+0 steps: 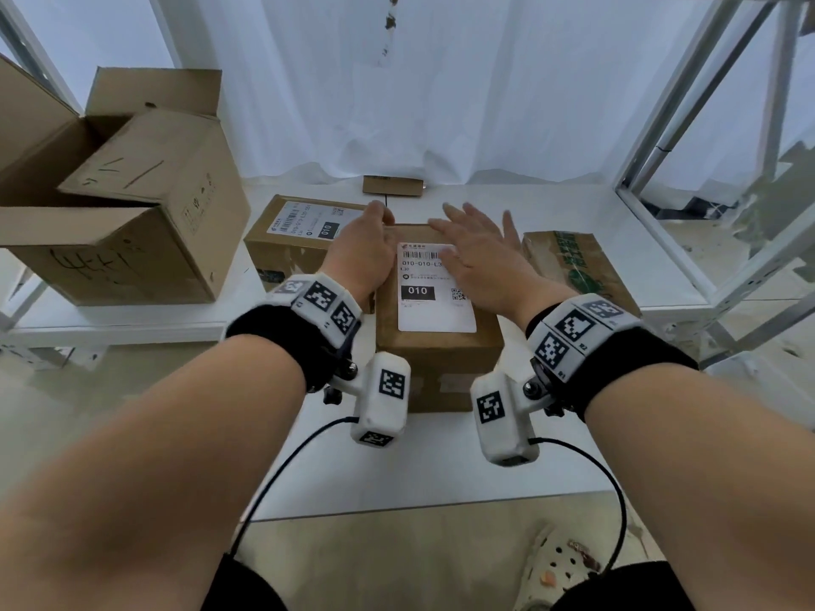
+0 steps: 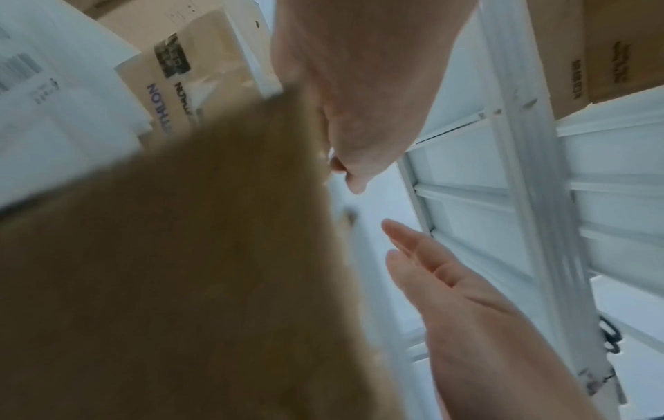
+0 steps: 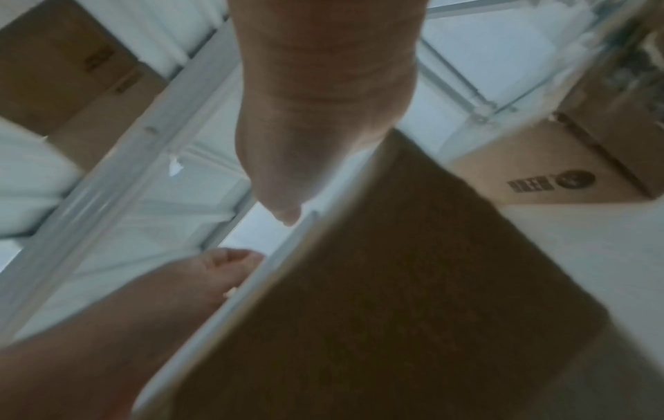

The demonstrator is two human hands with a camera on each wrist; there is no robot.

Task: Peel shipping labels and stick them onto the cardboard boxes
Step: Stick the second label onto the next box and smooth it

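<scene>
A brown cardboard box [image 1: 436,350] stands on the white table in front of me, with a white shipping label [image 1: 434,310] lying flat on its top. My left hand [image 1: 364,249] grips the box's far left edge, its thumb on the top rim. My right hand [image 1: 476,253] lies over the label's upper right part with straight, spread fingers. In the left wrist view the box [image 2: 179,284] fills the left side, with the right hand [image 2: 449,284] open beyond it. The right wrist view shows the box [image 3: 395,284] blurred and dark under the right hand [image 3: 316,99].
A second box [image 1: 282,253] bearing a label [image 1: 308,220] sits at the back left. A box with green print [image 1: 573,266] stands to the right. Large open cartons [image 1: 132,213] fill the left. A small cardboard piece [image 1: 392,186] lies by the curtain. A white metal rack [image 1: 661,169] rises on the right.
</scene>
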